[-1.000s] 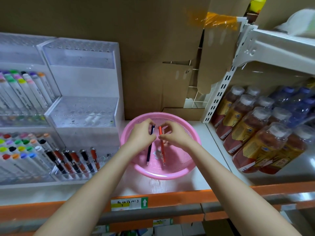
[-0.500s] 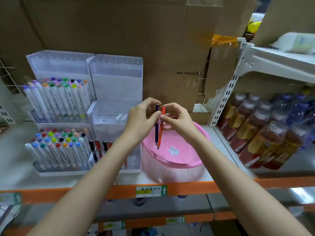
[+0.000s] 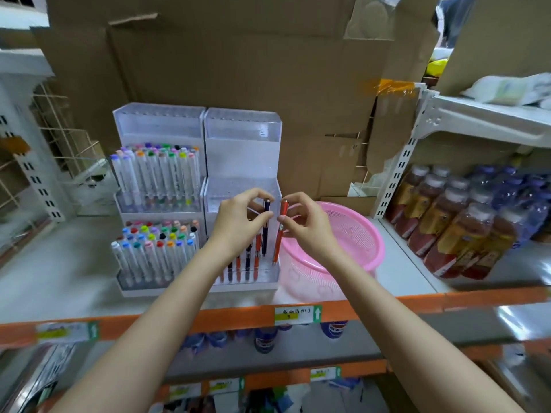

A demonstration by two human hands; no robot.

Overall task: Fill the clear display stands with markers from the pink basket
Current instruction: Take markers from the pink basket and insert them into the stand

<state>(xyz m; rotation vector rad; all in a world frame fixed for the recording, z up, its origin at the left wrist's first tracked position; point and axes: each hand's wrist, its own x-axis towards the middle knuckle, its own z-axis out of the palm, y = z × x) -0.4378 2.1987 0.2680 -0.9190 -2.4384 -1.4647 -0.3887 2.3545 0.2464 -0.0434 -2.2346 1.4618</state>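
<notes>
My left hand (image 3: 240, 223) pinches a dark blue marker (image 3: 266, 231) upright near its top. My right hand (image 3: 304, 225) pinches an orange-red marker (image 3: 279, 235) the same way. Both markers hang tip-down over the front right of the right clear display stand (image 3: 243, 144), whose lowest tier holds several dark and red markers (image 3: 243, 263). The left clear stand (image 3: 159, 126) carries two tiers of white markers with coloured caps. The pink basket (image 3: 357, 236) sits on the shelf just right of the stands, behind my right hand; its inside is hidden from here.
Brown cardboard (image 3: 238, 70) backs the shelf. Bottled drinks (image 3: 453, 222) fill the white rack on the right. An orange shelf edge (image 3: 232, 317) with price tags runs across the front. Bare grey shelf (image 3: 59, 263) lies left of the stands.
Both hands lifted the two markers out of the pink basket and carried them left to the right stand's lowest tier. The camera view pulled back and up.
</notes>
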